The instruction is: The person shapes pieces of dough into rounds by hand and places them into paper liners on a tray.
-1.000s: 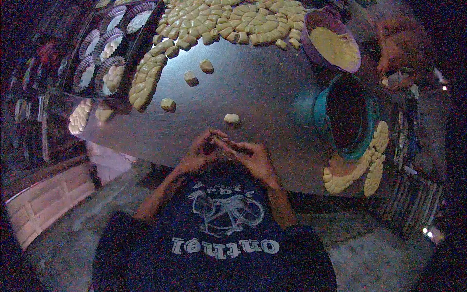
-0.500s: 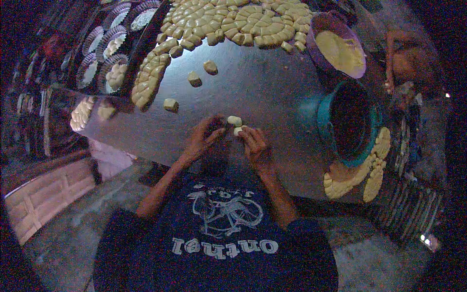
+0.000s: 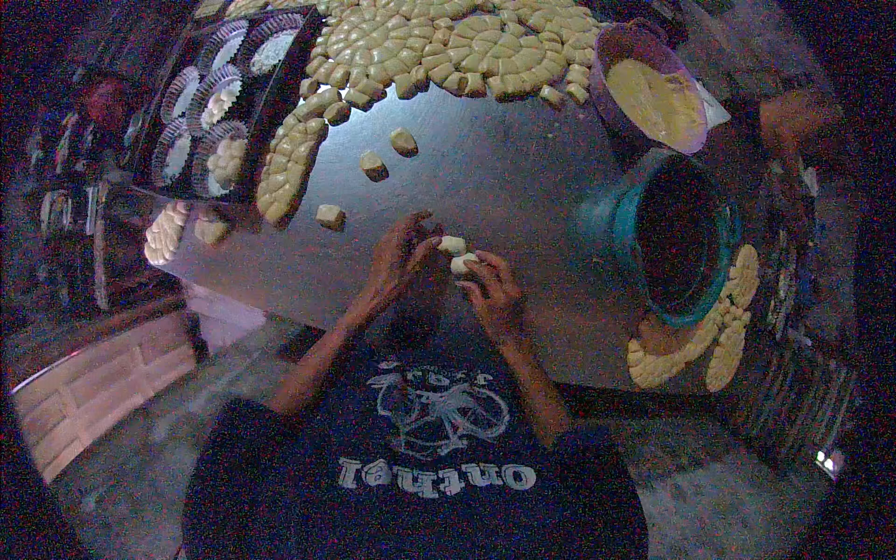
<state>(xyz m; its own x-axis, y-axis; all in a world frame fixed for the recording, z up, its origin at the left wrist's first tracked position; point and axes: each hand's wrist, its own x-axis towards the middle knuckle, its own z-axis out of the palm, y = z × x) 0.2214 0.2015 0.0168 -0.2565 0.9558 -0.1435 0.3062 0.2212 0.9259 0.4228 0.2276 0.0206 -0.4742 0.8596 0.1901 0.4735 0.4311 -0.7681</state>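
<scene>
Over the near middle of the metal table, two small pale pieces of dough meet: an upper dough piece (image 3: 453, 245) and a lower dough piece (image 3: 463, 265). My right hand (image 3: 497, 294) has the lower one at its fingertips. Fingers curved and apart, my left hand (image 3: 399, 259) is at the left end of the upper piece; its thumb seems to touch it. Beyond my left hand lie three loose dough pieces, the nearest a cut dough piece (image 3: 330, 217). Shadow blurs the fingertips.
Flattened rounds of joined dough (image 3: 373, 47) cover the far side. Fluted tins (image 3: 221, 159) stand in a dark tray at far left. On the right are a purple tub (image 3: 693, 121) of yellowish mixture, a teal bucket (image 3: 623, 224) and dough strips (image 3: 686, 347). A person's arm (image 3: 793, 121) shows beyond.
My left hand has come in toward the upper dough piece. Both dough pieces sit slightly lower in view, still together. The whole view has shifted a little.
</scene>
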